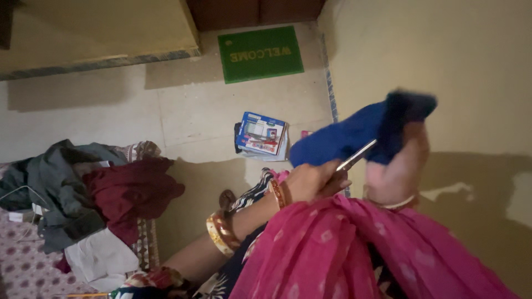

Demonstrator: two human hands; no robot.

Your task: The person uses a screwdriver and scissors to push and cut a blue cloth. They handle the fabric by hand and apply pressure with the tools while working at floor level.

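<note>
My left hand (316,180) gripped scissors (356,155), blades at the blue cloth (354,135) that my right hand (396,169) clutched.

Clothes pile (83,205) lies at the left — box (260,133) on the floor (194,105) ahead, doormat (260,53) beyond it.

i see a pale tiled floor (183,111), a green rectangular doormat (260,53), cream plaster walls (443,61) and dim light.
</note>
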